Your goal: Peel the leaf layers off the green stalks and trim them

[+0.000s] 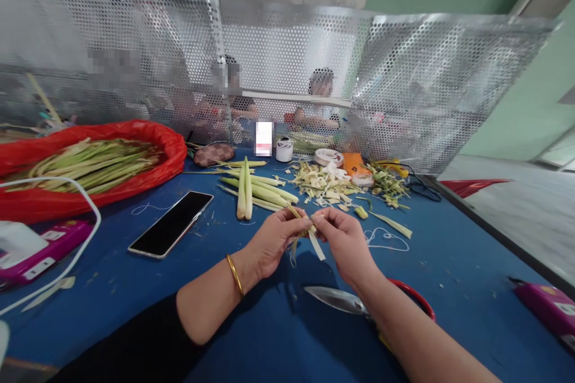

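Observation:
My left hand, with a gold bangle at the wrist, pinches pale leaf strips above the blue table. Touching the same strips from the other side, my right hand has its thumb and fingers closed on them. The fingers partly hide what the strips form. Below my right forearm lies a pair of scissors with a red handle, partly covered by the arm. White thread curls on the table beside my right hand. Green-yellow leaf stalks lie just beyond my left hand.
A black-screened phone lies at left, near a red plastic bag of long leaves. Leaf scraps are heaped at the back, by a tape roll and a white jar. A perforated metal screen borders the table; people sit behind it.

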`<move>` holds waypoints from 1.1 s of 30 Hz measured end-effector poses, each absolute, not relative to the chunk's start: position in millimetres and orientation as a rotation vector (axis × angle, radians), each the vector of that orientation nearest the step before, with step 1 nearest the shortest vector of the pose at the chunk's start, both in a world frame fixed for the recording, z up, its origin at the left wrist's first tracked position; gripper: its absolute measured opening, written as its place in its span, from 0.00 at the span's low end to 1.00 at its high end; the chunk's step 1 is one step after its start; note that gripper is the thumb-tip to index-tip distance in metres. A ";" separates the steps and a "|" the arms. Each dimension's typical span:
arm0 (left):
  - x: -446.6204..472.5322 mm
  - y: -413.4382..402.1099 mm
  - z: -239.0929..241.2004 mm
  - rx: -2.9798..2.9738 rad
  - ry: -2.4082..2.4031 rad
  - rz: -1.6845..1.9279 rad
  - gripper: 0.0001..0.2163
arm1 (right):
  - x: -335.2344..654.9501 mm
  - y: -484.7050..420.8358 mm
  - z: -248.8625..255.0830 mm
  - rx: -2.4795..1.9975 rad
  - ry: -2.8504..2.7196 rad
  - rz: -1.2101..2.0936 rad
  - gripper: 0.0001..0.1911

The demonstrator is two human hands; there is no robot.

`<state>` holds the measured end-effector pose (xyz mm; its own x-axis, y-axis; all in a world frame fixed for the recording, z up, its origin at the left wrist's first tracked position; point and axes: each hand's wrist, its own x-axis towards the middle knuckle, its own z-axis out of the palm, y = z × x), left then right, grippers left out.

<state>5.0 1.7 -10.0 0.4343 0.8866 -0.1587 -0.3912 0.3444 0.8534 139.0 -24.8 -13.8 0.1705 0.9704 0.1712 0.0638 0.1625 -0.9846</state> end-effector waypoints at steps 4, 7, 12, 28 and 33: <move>2.5 3.2 -10.8 0.819 0.735 0.857 0.12 | 142.4 -25.4 -13.9 -1.287 -1.450 0.557 0.10; 0.4 4.5 -12.5 0.832 0.736 0.791 0.11 | 144.3 -26.2 -12.6 -1.281 -1.557 0.363 0.09; -1.0 4.3 -10.3 0.868 0.804 0.794 0.11 | 143.8 -26.6 -10.8 -1.267 -1.520 0.425 0.09; 4.1 -1.1 -8.7 1.008 0.893 0.864 0.09 | 146.2 -28.1 -9.4 -1.305 -1.265 0.832 0.13; 6.6 -3.8 -4.2 0.950 0.869 0.868 0.06 | 145.4 -33.3 -8.7 -1.379 -1.377 0.568 0.12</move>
<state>6.6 -3.8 -4.2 0.3855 0.8951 -0.2238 -0.2228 0.3257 0.9188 145.4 -33.3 -8.7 0.2232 0.9158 0.3338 0.4140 0.2209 -0.8830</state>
